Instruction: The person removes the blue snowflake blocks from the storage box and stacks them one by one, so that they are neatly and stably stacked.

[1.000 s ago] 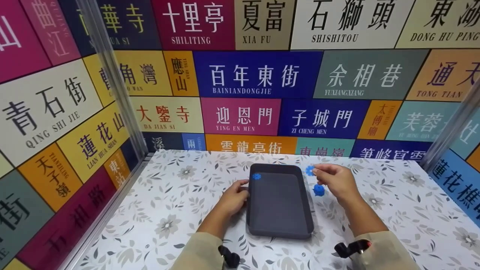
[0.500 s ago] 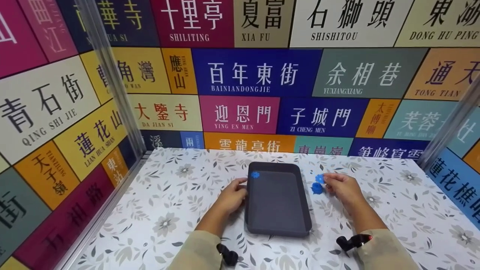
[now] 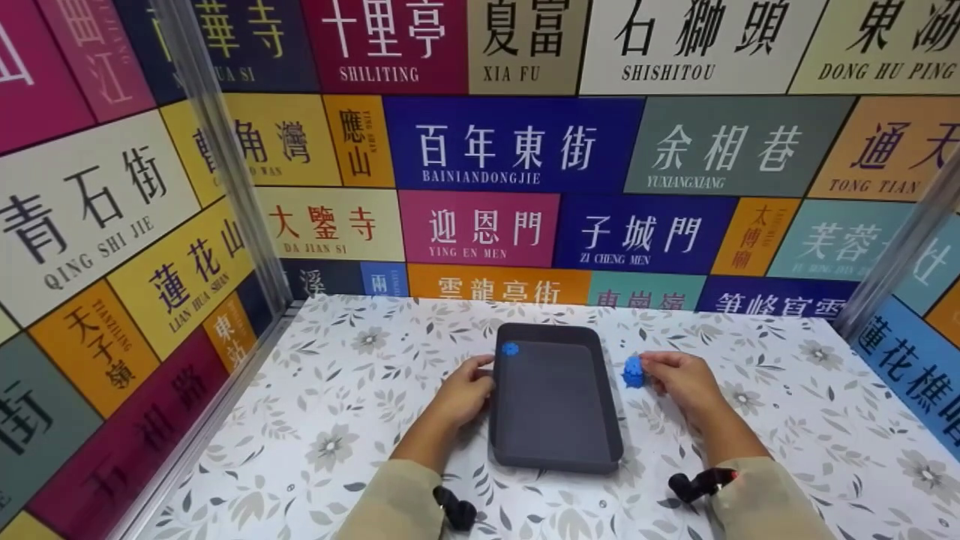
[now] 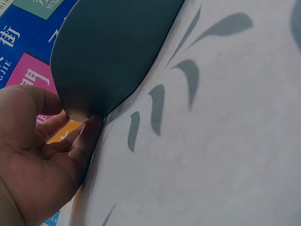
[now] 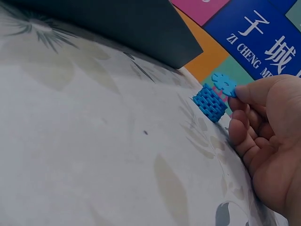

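Observation:
My right hand (image 3: 684,379) pinches a thin blue notched plastic disc (image 5: 224,84) by its edge, between thumb and forefinger. The disc is directly over a short stack of the same blue discs (image 5: 210,103) on the table; a narrow gap shows between them in the right wrist view. My left hand (image 3: 466,391) holds the left wall of a dark grey rectangular tray (image 3: 555,409), thumb and fingertips against it in the left wrist view. Inside the tray, a single blue disc (image 3: 511,349) lies near the far left corner.
A white table (image 3: 352,427) with a grey leaf and flower print carries the tray and the stack. Behind it rises a wall (image 3: 517,146) of coloured panels with street names. Clear plastic corner strips (image 3: 247,195) run up at the sides.
The right hand first moves the disc from beyond the stack toward it, then lowers it over the stack. The left hand and the tray stay in place.

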A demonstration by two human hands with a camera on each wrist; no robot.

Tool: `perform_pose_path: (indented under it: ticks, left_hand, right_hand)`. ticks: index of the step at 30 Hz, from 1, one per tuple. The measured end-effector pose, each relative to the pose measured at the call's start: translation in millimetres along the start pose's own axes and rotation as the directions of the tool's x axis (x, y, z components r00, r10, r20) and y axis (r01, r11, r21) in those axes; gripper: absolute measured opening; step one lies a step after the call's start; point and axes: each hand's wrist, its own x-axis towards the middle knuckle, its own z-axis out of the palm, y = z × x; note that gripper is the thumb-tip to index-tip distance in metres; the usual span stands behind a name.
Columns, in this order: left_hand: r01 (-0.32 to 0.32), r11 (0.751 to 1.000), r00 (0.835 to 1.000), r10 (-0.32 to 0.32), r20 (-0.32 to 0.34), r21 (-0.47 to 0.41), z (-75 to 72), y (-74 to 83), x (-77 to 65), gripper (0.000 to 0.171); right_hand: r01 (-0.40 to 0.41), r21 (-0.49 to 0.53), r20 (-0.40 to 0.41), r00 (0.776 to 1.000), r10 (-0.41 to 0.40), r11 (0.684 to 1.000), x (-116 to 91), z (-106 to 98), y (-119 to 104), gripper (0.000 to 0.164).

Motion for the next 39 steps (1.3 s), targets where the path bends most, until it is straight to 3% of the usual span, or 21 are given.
perform_pose_path:
  ticks: [9, 16, 23, 32, 39]
  left_hand:
    - [-0.001, 1.000, 1.000, 0.001, -0.001, 0.009, 0.2, -1.1, 0.2, 0.058]
    - [0.004, 1.000, 1.000, -0.004, -0.012, 0.030, -0.1, -0.8, 1.1, 0.057]
    - [0.015, 0.999, 1.000, -0.014, -0.020, 0.049, 0.0, -1.1, 1.7, 0.056]
    - [0.018, 1.000, 1.000, -0.018, -0.003, -0.017, 0.9, -1.0, 0.4, 0.057]
    - [0.021, 1.000, 1.000, -0.021, -0.012, 0.000, 2.0, -0.1, 1.3, 0.057]
  right_hand:
    - [0.029, 0.001, -0.011, 1.000, -0.029, 1.000, 1.2, 0.9, 3.8, 0.040]
    - [0.034, -0.056, -0.038, 0.999, -0.036, 0.998, 1.1, 2.2, 3.2, 0.043]
    - [0.003, -0.089, -0.060, 0.998, -0.009, 0.996, -0.1, 3.4, 2.1, 0.043]
    - [0.053, -0.170, -0.100, 0.992, -0.071, 0.984, -1.6, 6.4, 2.8, 0.035]
    - [0.043, -0.182, -0.114, 0.991, -0.065, 0.982, -2.2, 6.5, 2.0, 0.034]
